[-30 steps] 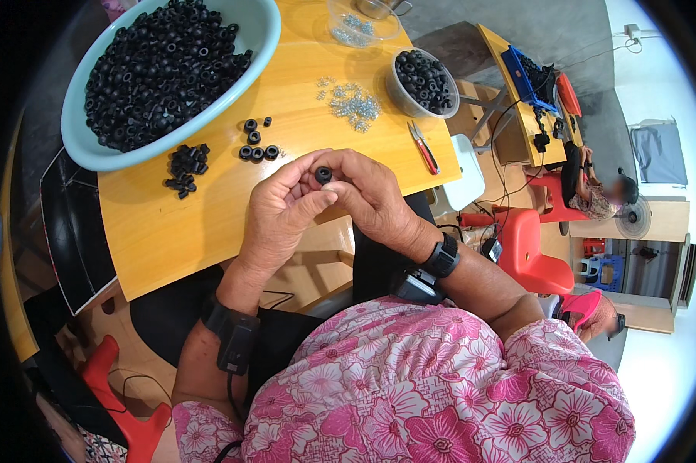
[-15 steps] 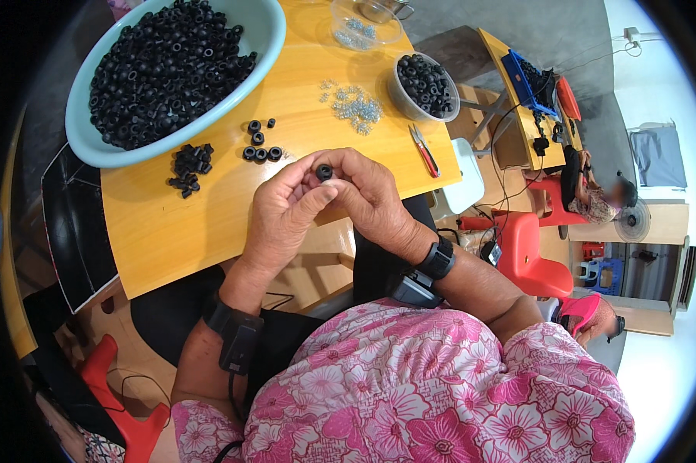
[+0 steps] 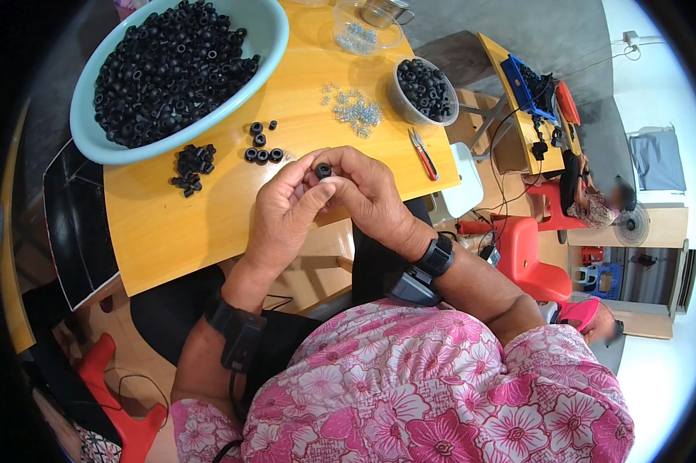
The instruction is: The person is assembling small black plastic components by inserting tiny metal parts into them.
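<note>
Between the fingertips of my two hands sits a small round black piece with a hole in its face. My left hand pinches it from the left, thumb and forefinger closed. From the other side my right hand grips the same piece, its thumb meeting the left thumb. Both hands are above the table's near edge. Just beyond them lie several black rings in short rows, a pile of small black parts to the left, and scattered small clear or silvery pieces farther off.
A large light-blue basin full of black parts stands at far left. At far right are a clear tub of black parts, a clear bowl and red-handled pliers. Red chairs and another person are right of the table.
My hands hold nearly the same pose around the black piece. The view has shifted very slightly; nothing on the table has visibly moved.
</note>
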### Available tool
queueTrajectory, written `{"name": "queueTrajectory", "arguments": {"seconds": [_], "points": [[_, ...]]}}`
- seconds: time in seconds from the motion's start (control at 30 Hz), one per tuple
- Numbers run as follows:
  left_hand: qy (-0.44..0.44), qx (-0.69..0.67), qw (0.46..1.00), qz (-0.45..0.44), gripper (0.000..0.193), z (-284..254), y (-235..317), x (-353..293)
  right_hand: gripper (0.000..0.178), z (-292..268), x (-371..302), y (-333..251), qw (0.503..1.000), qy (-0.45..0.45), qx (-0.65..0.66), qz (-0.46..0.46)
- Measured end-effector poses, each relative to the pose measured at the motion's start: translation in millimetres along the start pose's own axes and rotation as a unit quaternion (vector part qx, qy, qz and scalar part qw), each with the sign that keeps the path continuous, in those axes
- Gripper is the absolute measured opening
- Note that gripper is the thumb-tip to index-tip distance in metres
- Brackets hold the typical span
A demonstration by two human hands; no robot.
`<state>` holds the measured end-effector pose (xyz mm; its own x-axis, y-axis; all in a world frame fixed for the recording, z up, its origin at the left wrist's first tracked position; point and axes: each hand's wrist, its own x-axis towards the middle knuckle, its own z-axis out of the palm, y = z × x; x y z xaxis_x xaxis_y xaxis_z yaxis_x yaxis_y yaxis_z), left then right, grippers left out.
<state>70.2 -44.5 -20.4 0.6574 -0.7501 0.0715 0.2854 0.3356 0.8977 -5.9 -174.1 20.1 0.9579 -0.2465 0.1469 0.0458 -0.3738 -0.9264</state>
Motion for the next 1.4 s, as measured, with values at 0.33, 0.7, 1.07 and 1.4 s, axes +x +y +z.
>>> {"name": "queueTrajectory", "arguments": {"seconds": [0.33, 0.7, 1.07, 1.4], "points": [[0.006, 0.071, 0.997, -0.008, 0.037, -1.6, 3.5, -1.6, 0.013, -1.3, -0.4, -0.9, 0.999, -0.008, -0.049, 0.013], [-0.003, 0.018, 1.0, -0.017, 0.051, 0.2, 1.9, -0.8, 0.019, -57.1, 25.4, 5.5, 0.973, 0.149, -0.175, -0.017], [-0.012, 0.064, 0.998, -0.002, 0.041, 0.7, 0.5, 0.0, 0.022, -197.4, 50.7, 44.0, 0.852, 0.291, -0.421, 0.115], [0.021, 0.051, 0.998, -0.026, 0.032, 1.6, 0.7, -1.0, 0.02, -176.3, 32.7, 46.7, 0.91, 0.347, -0.208, 0.09]]}}
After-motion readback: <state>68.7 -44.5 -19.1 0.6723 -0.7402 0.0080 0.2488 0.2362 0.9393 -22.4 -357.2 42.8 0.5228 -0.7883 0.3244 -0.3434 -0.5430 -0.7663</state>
